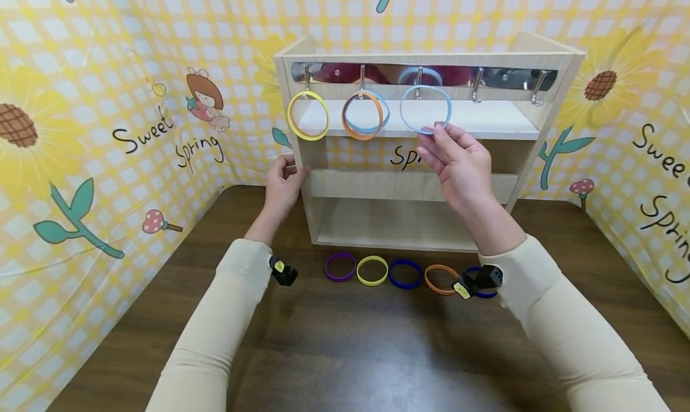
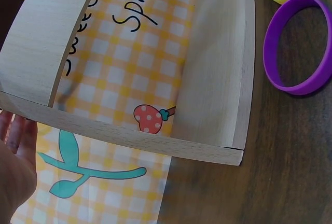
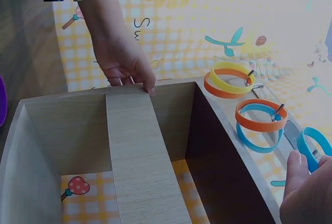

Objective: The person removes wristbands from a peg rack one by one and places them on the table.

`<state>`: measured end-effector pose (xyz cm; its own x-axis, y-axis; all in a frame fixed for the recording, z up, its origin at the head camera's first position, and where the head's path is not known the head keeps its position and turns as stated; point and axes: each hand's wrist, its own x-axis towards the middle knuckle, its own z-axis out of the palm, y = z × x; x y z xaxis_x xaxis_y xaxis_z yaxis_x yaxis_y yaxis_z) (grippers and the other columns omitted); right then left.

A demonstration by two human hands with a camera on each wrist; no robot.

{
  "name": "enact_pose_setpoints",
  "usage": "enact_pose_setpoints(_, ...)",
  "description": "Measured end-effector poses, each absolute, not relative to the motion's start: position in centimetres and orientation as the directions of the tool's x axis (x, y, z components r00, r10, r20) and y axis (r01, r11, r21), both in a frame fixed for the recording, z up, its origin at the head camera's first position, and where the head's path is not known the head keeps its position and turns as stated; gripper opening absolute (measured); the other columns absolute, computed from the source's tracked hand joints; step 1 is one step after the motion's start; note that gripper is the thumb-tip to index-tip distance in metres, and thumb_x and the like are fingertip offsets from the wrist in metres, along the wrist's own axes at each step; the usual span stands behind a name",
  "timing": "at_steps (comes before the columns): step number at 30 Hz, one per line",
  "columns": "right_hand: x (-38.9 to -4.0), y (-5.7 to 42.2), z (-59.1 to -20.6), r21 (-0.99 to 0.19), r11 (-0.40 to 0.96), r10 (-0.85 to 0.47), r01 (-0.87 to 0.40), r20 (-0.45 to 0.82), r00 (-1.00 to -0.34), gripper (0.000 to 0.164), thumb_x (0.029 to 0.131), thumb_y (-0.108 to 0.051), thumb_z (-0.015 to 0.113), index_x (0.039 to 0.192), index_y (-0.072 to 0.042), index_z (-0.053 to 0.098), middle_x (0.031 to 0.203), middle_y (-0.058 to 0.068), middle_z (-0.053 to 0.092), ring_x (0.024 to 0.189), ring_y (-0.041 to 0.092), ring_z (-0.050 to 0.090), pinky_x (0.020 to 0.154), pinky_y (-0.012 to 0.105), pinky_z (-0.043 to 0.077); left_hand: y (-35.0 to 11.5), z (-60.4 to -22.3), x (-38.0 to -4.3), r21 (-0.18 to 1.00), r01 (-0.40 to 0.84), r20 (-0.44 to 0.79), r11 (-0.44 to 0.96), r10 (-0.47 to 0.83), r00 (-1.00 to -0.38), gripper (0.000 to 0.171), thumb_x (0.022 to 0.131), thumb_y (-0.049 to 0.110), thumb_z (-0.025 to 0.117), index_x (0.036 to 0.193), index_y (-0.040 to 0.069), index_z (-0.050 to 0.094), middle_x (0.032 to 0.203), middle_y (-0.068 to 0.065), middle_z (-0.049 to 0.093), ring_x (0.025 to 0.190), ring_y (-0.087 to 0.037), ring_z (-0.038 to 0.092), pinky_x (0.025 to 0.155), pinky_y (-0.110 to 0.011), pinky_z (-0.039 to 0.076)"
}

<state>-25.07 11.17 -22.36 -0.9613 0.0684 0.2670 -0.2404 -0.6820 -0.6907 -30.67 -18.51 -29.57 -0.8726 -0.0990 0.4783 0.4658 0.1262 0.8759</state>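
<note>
My right hand pinches the lower edge of a light blue silicone wristband, whose top is at the third hook of the metal rail. The right wrist view catches that band beside the fingertips. My left hand holds the left side panel of the wooden shelf, its thumb at the front edge. On the first hook hang a yellow wristband and an orange one behind it. An orange wristband and a light blue one share the second hook.
On the brown table, before the shelf, lie a purple wristband, a yellow one, a dark blue one, an orange one and another dark blue one, partly hidden by the right wrist camera. Checked cloth surrounds it.
</note>
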Motion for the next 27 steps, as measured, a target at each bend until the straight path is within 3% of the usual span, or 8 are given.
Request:
enact_pose_setpoints(1,-24.9,11.3,-22.4,-0.692,-0.681,0.063,-0.24,0.271,-0.961,0.013,0.09,-0.003,0.065,0.099,0.005,0.06,0.092,0.015,0.069,0.084,0.022,0.071,0.075,0.032,0.055,-18.5,-29.5,-30.7,0.877,0.463,0.476,0.127,-0.098,-0.874,0.033,0.089,0.002,0.061,0.116,-0.015,0.052,0.101,-0.005,0.057,0.089,-0.013,0.055,0.075,-0.024,0.047)
enact_pose_setpoints(5,-24.2,11.7,-22.9,-0.72,-0.655,0.022,-0.228,0.283,-0.959,0.011,0.091,-0.005,0.065,0.097,0.003,0.061,0.094,0.014,0.069,0.087,0.021,0.07,0.075,0.031,0.055,-18.4,-29.5,-30.8,0.879,0.462,0.472,0.121,-0.084,-0.877,0.036,0.09,0.002,0.061,0.119,-0.017,0.051,0.11,-0.023,0.056,0.089,-0.013,0.055,0.075,-0.024,0.047)
enact_pose_setpoints(7,-23.8,11.8,-23.3,-0.735,-0.642,-0.005,-0.216,0.285,-0.958,0.011,0.092,-0.006,0.065,0.097,0.003,0.062,0.093,0.013,0.07,0.086,0.02,0.07,0.076,0.031,0.055,-18.4,-29.5,-30.8,0.88,0.458,0.469,0.122,-0.083,-0.879,0.035,0.09,0.003,0.061,0.119,-0.016,0.051,0.112,-0.026,0.055,0.089,-0.013,0.055,0.075,-0.024,0.047)
enact_pose_setpoints(14,-22.9,11.8,-25.2,-0.803,-0.574,-0.077,-0.159,0.247,-0.966,0.008,0.094,-0.009,0.063,0.098,-0.001,0.064,0.092,0.01,0.071,0.083,0.019,0.071,0.077,0.032,0.055,-18.8,-30.0,-31.1,0.879,0.459,0.472,0.128,-0.093,-0.877,0.033,0.09,0.005,0.062,0.117,-0.012,0.053,0.099,-0.002,0.056,0.092,-0.018,0.056,0.076,-0.025,0.048)
enact_pose_setpoints(20,-22.1,11.4,-26.9,-0.856,-0.504,-0.137,-0.112,0.207,-0.969,0.017,0.096,-0.008,0.059,0.109,0.003,0.06,0.092,0.008,0.071,0.081,0.017,0.07,0.076,0.031,0.055,-19.3,-31.6,-33.2,0.867,0.483,0.494,0.12,-0.098,-0.864,0.031,0.09,0.005,0.063,0.116,-0.009,0.055,0.1,-0.001,0.057,0.09,-0.014,0.057,0.075,-0.025,0.048)
enact_pose_setpoints(27,-21.5,10.7,-28.6,-0.903,-0.426,-0.196,-0.054,0.15,-0.969,0.009,0.097,-0.005,0.057,0.104,-0.001,0.061,0.09,0.008,0.071,0.079,0.017,0.07,0.077,0.033,0.055,-18.6,-29.8,-31.0,0.872,0.475,0.486,0.116,-0.089,-0.87,0.028,0.089,0.003,0.062,0.113,-0.01,0.055,0.097,0.0,0.056,0.087,-0.013,0.055,0.073,-0.024,0.047)
